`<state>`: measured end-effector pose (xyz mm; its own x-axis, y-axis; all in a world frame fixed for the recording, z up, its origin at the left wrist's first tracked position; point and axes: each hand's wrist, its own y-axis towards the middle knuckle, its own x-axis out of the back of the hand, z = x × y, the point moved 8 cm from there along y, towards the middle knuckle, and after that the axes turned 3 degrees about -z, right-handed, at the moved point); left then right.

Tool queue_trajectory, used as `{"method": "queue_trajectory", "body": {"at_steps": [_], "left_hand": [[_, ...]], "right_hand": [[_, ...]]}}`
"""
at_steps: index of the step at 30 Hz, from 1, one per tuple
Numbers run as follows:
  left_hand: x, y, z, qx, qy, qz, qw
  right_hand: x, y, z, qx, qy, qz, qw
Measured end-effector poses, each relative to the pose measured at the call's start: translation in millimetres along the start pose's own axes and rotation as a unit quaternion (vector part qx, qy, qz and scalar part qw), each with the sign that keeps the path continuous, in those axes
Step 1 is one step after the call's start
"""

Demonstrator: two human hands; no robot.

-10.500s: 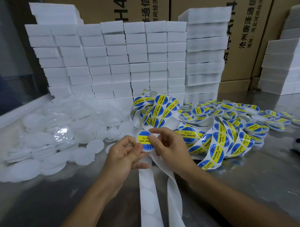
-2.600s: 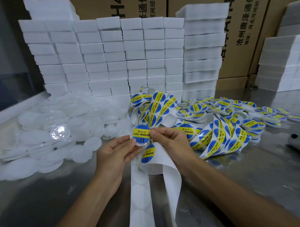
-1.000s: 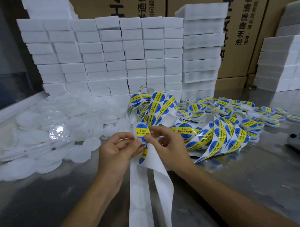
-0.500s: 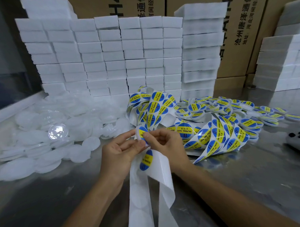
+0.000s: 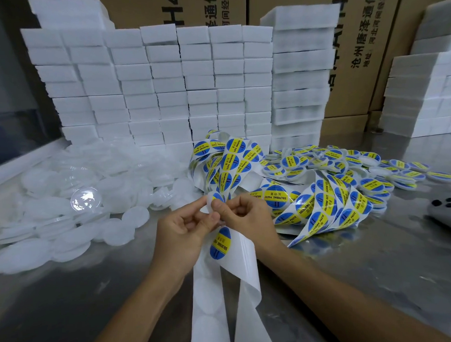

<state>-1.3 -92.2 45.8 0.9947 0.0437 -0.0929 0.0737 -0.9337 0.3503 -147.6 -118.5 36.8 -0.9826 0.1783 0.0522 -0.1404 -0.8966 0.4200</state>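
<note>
White backing strip loops down over the steel table, carrying one blue-and-yellow sticker on its near fold. Just above the strip, the left hand and right hand both pinch one small round piece, probably a labelled lid, half hidden by fingertips. Two heaps flank the strip: labelled lids to its right, plain lids to its left.

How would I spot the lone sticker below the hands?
Find the white backing strip held by the left hand and right hand. Just under them sits a blue-and-yellow sticker. Unlike those on the tangled strips behind, it has only bare paper below.
</note>
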Motion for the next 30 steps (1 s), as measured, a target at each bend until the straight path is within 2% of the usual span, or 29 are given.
{"method": "queue_trajectory", "body": {"at_steps": [4,11,14,17,21,23,26,28,30], "left_hand": [[-0.8,2.9,-0.9,-0.04,0.076,0.016,0.996],[5.8,7.6,2.4,-0.011,0.028,0.005,1.0],[11.9,9.6,5.7,0.01,0.009,-0.017,1.0],[14.7,10.5,7.5,0.025,-0.002,-0.037,0.999],[22.8,9.2,-1.7,-0.026,0.113,-0.088,0.989],[21.2,6.6,-12.1,-0.057,0.161,-0.061,0.983],[8.9,2.5,-19.4,-0.071,0.2,0.04,0.976],[-1.9,-2.1,-11.0,-0.03,0.22,0.098,0.97],[-8.2,-5.3,2.6,0.025,0.191,0.113,0.975]], "right_hand": [[3.6,2.0,-0.8,-0.007,-0.027,-0.011,1.0],[-3.9,3.6,-4.1,-0.028,0.082,0.042,0.995],[-6.5,1.4,1.1,-0.007,0.056,0.087,0.995],[-6.9,2.1,-2.1,-0.017,0.042,0.092,0.995],[-4.1,1.8,-9.6,-0.044,0.068,0.073,0.994],[-2.4,2.2,-13.3,-0.057,0.076,0.068,0.993],[-1.0,2.0,-15.9,-0.062,0.081,0.066,0.993],[1.2,2.5,-15.7,-0.064,0.081,0.051,0.993],[4.4,3.1,-16.0,-0.064,0.079,0.035,0.994]]}}
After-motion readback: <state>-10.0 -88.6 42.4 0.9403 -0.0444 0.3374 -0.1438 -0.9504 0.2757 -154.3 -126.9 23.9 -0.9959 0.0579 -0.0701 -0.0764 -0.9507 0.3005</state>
